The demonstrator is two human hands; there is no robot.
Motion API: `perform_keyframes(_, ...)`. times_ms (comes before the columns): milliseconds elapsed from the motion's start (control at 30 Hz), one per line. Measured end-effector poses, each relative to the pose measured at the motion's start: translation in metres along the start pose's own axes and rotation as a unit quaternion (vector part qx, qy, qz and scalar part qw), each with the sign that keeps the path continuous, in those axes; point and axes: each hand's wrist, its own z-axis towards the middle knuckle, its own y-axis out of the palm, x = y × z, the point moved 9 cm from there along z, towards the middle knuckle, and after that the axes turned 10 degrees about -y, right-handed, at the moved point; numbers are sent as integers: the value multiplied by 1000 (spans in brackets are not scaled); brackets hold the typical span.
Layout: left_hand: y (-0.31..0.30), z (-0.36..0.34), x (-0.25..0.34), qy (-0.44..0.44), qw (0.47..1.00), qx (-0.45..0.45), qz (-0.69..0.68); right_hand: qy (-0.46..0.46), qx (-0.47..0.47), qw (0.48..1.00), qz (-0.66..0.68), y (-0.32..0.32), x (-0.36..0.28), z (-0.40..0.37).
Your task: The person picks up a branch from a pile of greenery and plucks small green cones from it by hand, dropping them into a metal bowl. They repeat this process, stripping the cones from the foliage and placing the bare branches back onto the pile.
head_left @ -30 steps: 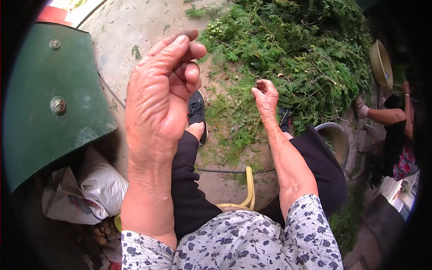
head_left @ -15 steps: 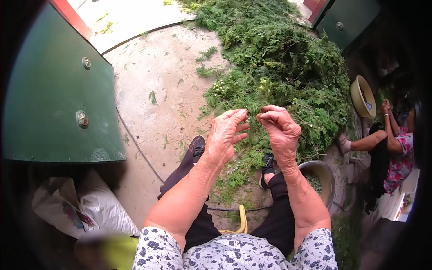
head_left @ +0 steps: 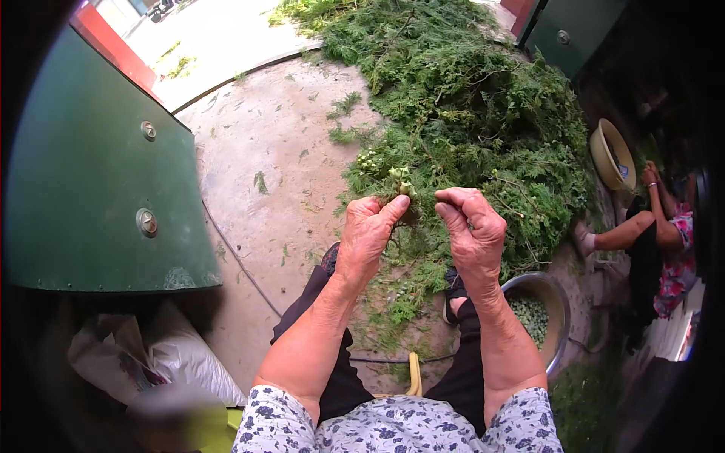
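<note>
My left hand (head_left: 368, 230) pinches a small cypress sprig (head_left: 400, 179) between thumb and forefinger. Pale green cones show at its tip, above the thumb. Just to the right is my right hand (head_left: 476, 226), its fingers curled and the thumb slightly apart from the forefinger. I see nothing between them. Both hands are raised in front of a large heap of green cypress branches (head_left: 468, 113). Below my right hand, beside my leg, a metal basin (head_left: 559, 309) holds many small green cones (head_left: 531, 318).
A green metal door (head_left: 98, 189) stands at the left, with white sacks (head_left: 185, 355) below it. A cable (head_left: 242, 260) crosses the concrete floor. At the right another person (head_left: 664, 234) sits near a yellowish basin (head_left: 604, 155). A yellow curved bar (head_left: 414, 374) rises between my legs.
A sprig with pale cones now shows upright in my left hand. My left fingers have folded in, and my right thumb and forefinger have parted slightly. The view has shifted a little.
</note>
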Motion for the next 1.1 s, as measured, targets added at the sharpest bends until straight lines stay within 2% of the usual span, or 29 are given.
perform_keyframes(67, 16, -6, 10, 37, 995, -36, 89, 50, -8, 998, 40, 4, 9, 1)
perform_keyframes(167, 37, -22, 25, 43, 983, -76, 162, 83, -52, 995, 13, 10, 16, 0)
perform_keyframes(200, 42, -25, 27, 55, 975, -80, 201, 154, -35, 981, 112, 16, 33, -10)
perform_keyframes(267, 45, -24, 24, 81, 974, -82, 197, 190, -35, 970, 149, 17, 41, -14)
perform_keyframes(333, 48, -25, 24, 69, 977, -82, 185, 190, -40, 970, 149, 14, 40, -10)
perform_keyframes(400, 52, -28, 33, 74, 972, -74, 212, 238, -32, 939, 246, 18, 43, -11)
perform_keyframes(467, 51, -30, 32, 51, 984, -73, 158, 240, -36, 938, 246, 18, 42, -9)
perform_keyframes(533, 48, -30, 33, 64, 981, -76, 169, 292, -5, 879, 377, 26, 44, -15)
perform_keyframes(567, 47, -31, 32, 50, 981, -82, 170, 335, -34, 861, 380, 29, 48, -22)
perform_keyframes(600, 46, -31, 29, 35, 981, -87, 170, 345, -19, 833, 432, 36, 56, -28)
perform_keyframes(633, 50, -37, 44, 142, 960, -88, 226, 355, -2, 808, 470, 40, 62, -32)
perform_keyframes(667, 49, -37, 43, 138, 960, -86, 228, 362, 16, 782, 507, 43, 65, -34)
perform_keyframes(733, 49, -36, 44, 125, 971, -82, 186, 348, 17, 790, 504, 39, 59, -29)
perform_keyframes(767, 48, -30, 35, 59, 987, -94, 118, 342, 40, 783, 517, 35, 58, -23)
perform_keyframes(833, 50, -33, 37, 62, 988, -81, 118, 330, 57, 756, 562, 29, 58, -16)
perform_keyframes(1000, 42, -27, 29, 71, 987, -69, 130, 340, 75, 751, 561, 24, 52, -12)
perform_keyframes(1067, 43, -29, 29, 44, 983, -49, 172, 352, 16, 815, 460, 22, 51, -16)
perform_keyframes(1100, 45, -30, 29, 43, 983, -50, 173, 347, 13, 826, 444, 21, 49, -15)
